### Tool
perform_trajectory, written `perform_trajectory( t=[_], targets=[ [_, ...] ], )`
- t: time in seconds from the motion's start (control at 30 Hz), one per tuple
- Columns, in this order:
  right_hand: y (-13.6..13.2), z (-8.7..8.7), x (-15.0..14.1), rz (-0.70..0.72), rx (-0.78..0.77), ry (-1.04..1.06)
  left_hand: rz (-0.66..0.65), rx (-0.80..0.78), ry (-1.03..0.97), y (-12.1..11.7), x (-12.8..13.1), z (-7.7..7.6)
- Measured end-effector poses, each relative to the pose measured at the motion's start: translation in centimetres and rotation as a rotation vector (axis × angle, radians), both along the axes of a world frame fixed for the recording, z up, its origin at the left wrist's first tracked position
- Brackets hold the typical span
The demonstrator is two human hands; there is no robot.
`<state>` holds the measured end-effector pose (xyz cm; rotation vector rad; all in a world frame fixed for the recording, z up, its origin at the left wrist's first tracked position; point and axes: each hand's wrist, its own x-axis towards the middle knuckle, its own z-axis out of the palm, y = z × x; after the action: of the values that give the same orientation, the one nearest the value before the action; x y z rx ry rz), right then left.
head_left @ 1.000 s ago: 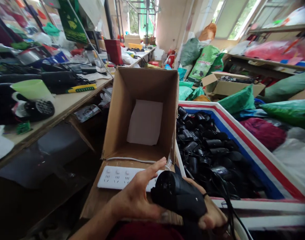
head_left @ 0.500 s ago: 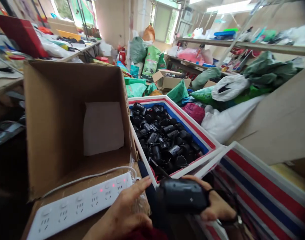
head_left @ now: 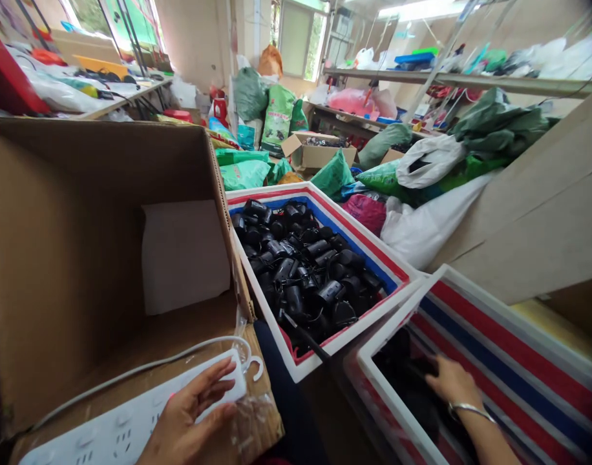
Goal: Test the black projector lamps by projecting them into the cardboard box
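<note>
- My left hand (head_left: pixel 184 413) lies over the end of the white power strip (head_left: pixel 131 420), with its fingers (head_left: pixel 211 381) curled across it. I can't tell whether it's gripping.
- The strip's cord (head_left: pixel 145 365) loops up to that end, and a clear plastic bag (head_left: pixel 252 429) lies just beside my hand.
- The strip rests on the flap of an open carton (head_left: pixel 83 213), with a white sheet (head_left: pixel 184 255) inside.
- My right hand (head_left: pixel 451 387), wearing a metal bangle (head_left: pixel 470 410), reaches into the near striped bin (head_left: pixel 397 318) and touches dark items (head_left: pixel 402 368). They're too shadowed to name, and I can't tell if it's closed on them.
- My hands are well apart.
- Beyond them, the far striped bin (head_left: pixel 359 327) holds black hair dryers (head_left: pixel 306 271).
</note>
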<state>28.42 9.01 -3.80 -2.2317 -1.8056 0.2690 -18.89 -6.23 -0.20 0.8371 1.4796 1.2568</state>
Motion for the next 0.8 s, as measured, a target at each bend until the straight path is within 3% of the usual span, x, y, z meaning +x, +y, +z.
perform_trajectory(
  t=[0.07, 0.13, 0.23, 0.3, 0.37, 0.47, 0.57, 0.67, 0.8],
  targets=[
    [2.8, 1.0, -3.6, 0.129, 0.016, -0.021, 0.006, -0.037, -0.017, 0.1, -0.2, -0.5],
    [5.5, 0.9, -8.3, 0.295, 0.012, -0.003, -0.044, -0.072, -0.035, 0.3, -0.5, -0.7],
    [8.2, -1.4, -15.7, 0.5, -0.056, 0.012, -0.085, -0.089, -0.045, 0.6, -0.8, -0.6],
    [9.2, -3.5, -19.4, 0.542, -0.1, 0.01, -0.078, -0.088, -0.029, 0.5, -1.0, -0.4],
    [10.1, -5.2, -21.3, 0.532, -0.13, 0.02, -0.071, -0.099, -0.017, 0.2, -1.3, 0.0],
    [11.9, -6.2, -21.2, 0.465, -0.135, 0.09, -0.027, -0.115, -0.019, -0.3, -1.9, 0.4],
    [13.6, -5.2, -19.1, 0.408, -0.067, 0.249, 0.006, -0.128, -0.041, -0.4, -2.2, 0.6],
    [14.1, -2.8, -16.9, 0.365, 0.046, 0.476, 0.005, -0.121, -0.061, -0.1, -2.0, 0.4],
    [12.2, 1.7, -15.9, 0.332, 0.186, 0.826, -0.013, -0.083, -0.063, 0.9, -1.4, 0.6]
  ],
)
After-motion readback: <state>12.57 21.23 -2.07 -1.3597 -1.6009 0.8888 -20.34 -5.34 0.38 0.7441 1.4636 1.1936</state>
